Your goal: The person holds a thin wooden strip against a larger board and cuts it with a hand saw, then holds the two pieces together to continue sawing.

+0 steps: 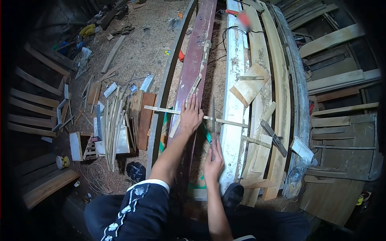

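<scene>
My left hand [191,114] lies with its fingers stretched out, pressing a thin wooden strip [163,109] down onto a maroon board [191,68]. The strip runs crosswise from the left, under my palm, to a white-painted beam [236,88] on the right. A second narrow wooden piece [174,126] slants beneath this hand. My right hand [214,162] is closed around a handsaw [214,108], its thin blade seen edge-on and pointing away from me. The blade meets the strip over the gap between board and beam. Its handle is mostly hidden by my fingers.
A hand plane [274,138] rests on long planks to the right, near a small wooden panel [251,84]. A dark cable [226,38] trails at the far end. Thin sticks [114,130] are piled left on the shaving-covered floor. A shoe [233,195] is close to the beam.
</scene>
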Motion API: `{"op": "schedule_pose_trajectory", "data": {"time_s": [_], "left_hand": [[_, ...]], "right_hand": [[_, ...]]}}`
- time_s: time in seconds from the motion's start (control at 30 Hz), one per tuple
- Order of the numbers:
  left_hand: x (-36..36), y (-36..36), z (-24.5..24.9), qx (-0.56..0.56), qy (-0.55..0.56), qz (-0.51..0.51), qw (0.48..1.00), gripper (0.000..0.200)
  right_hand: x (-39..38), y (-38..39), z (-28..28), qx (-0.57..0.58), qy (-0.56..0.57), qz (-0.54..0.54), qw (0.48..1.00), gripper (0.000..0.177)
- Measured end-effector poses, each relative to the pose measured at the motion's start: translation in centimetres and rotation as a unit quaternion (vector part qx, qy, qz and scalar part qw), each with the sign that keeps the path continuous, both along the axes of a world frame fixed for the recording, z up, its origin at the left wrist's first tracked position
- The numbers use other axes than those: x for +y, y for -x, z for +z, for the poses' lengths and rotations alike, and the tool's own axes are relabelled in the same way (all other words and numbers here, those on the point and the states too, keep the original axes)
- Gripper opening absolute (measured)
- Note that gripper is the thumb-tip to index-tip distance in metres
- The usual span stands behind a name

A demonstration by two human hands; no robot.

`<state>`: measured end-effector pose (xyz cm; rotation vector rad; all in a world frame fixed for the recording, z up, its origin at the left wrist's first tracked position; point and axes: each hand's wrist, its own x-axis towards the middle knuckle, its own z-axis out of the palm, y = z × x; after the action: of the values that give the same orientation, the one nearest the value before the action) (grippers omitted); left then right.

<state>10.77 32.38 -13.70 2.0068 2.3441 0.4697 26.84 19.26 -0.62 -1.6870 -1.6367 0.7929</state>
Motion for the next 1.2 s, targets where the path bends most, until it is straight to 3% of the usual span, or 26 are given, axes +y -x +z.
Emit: {"op": "schedule_pose_trajectory", "data": {"time_s": [0.23, 0.47, 0.6, 0.67, 0.77, 0.9, 1.03, 1.1, 1.2], "left_hand": [[-0.1, -0.1, -0.4, -0.002, -0.013, 0.004, 1.0, 0.064], [0.0, -0.3, -0.2, 0.002, -0.011, 0.01, 1.0, 0.063], [-0.1, -0.8, -0.5, -0.002, 0.005, 0.014, 1.0, 0.065], [0.4, 0.0, -0.4, 0.002, 0.031, 0.021, 0.999, 0.067], [0.2, -0.2, -0.2, -0.005, -0.027, 0.008, 1.0, 0.063], [0.1, -0.1, 0.0, -0.012, -0.033, 0.003, 0.999, 0.064], [0.4, -0.1, -0.2, 0.008, 0.005, 0.008, 1.0, 0.066], [0.1, -0.2, -0.3, 0.015, 0.036, 0.01, 0.999, 0.067], [0.3, -0.1, -0.1, 0.012, -0.019, -0.003, 1.0, 0.064]], "right_hand": [[2.8, 0.7, -1.4, 0.001, -0.001, -0.005, 1.0, 0.033], [-2.1, -1.2, -0.1, -0.004, 0.034, -0.022, 0.999, 0.034], [3.0, 0.6, -0.9, -0.005, 0.009, 0.003, 1.0, 0.035], [0.5, -0.1, 1.5, 0.029, 0.023, 0.017, 0.999, 0.035], [-2.5, -0.7, 0.8, -0.006, 0.049, -0.009, 0.999, 0.035], [3.4, 0.5, -0.9, 0.0, 0.019, 0.014, 1.0, 0.037], [-1.5, -0.2, 0.9, 0.001, 0.032, -0.011, 0.999, 0.039], [-1.3, -0.6, 0.2, -0.012, 0.028, -0.002, 1.0, 0.039], [2.6, 0.0, -1.1, 0.03, 0.029, -0.01, 0.999, 0.039]]}}
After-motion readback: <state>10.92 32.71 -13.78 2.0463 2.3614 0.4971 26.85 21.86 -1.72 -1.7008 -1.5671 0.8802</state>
